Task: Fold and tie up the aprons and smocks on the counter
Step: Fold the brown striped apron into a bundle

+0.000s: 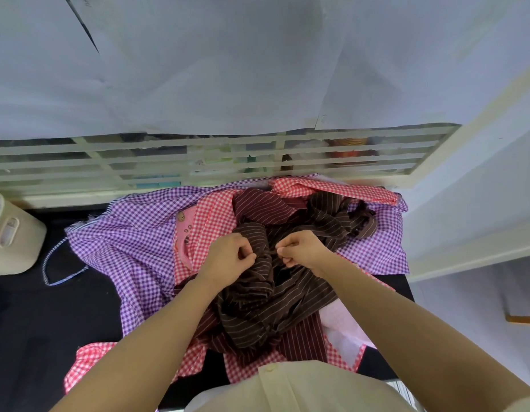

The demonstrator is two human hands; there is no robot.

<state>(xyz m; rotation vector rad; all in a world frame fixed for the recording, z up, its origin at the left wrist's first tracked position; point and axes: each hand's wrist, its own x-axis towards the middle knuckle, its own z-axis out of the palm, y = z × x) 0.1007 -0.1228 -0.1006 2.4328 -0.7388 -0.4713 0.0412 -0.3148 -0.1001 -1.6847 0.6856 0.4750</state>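
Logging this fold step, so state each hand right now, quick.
The left hand pinches the brown striped garment.
The right hand pinches the same garment, fingers curled.

Heaped unfolded on the black bench [34, 322]. Topmost, bunched and creased: brown pinstriped apron [257, 295]. Under it, showing behind and in front of it: maroon striped apron [257, 205]. Beneath, spread rumpled around it: red gingham smock [211, 227]. Lowest, reaching left and behind it: purple gingham smock [130, 242].
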